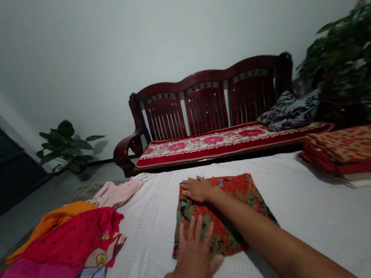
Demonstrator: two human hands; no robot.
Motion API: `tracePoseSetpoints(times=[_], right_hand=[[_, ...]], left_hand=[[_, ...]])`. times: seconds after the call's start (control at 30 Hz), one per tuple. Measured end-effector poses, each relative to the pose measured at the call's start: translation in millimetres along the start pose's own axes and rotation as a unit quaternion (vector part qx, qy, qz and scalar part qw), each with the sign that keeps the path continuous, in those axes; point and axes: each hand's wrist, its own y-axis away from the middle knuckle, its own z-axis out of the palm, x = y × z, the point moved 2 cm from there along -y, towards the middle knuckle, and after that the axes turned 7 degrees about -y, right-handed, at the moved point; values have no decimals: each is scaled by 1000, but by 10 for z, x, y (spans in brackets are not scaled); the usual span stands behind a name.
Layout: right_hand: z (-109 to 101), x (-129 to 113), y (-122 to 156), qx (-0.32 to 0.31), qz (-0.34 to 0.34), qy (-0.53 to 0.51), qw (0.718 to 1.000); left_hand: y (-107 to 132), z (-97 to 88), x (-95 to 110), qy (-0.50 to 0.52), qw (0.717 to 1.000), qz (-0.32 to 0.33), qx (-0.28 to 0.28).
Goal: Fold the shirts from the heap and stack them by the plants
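A folded orange cloth [248, 195] with a green and dark leafy pattern lies flat on the white-covered surface in front of me. My left hand [194, 256] rests on its near left part, fingers spread and pointing away from me. Farther off, my right hand [199, 190] lies flat on the cloth's far left corner, and its forearm crosses over the cloth from the lower right. Both palms face down, so part of the cloth is hidden under the hands and forearm.
Loose clothes [77, 237] in red, magenta, orange and pink are heaped at the left. A stack of folded fabric [368, 151] sits at the right edge. Behind stands a dark wooden bench [204, 102] with a red floral cover; potted plants [66, 147] flank it.
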Motion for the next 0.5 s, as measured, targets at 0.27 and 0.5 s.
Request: tracePoseSetpoints(times=[0.27, 0.5], right_hand=[[-210, 119, -92, 68, 33, 27, 997], [-244, -261, -330, -19, -168, 126, 977]], left_hand=[[281, -249, -495, 127, 975, -105, 150], [391, -300, -707, 13, 969, -205, 136]])
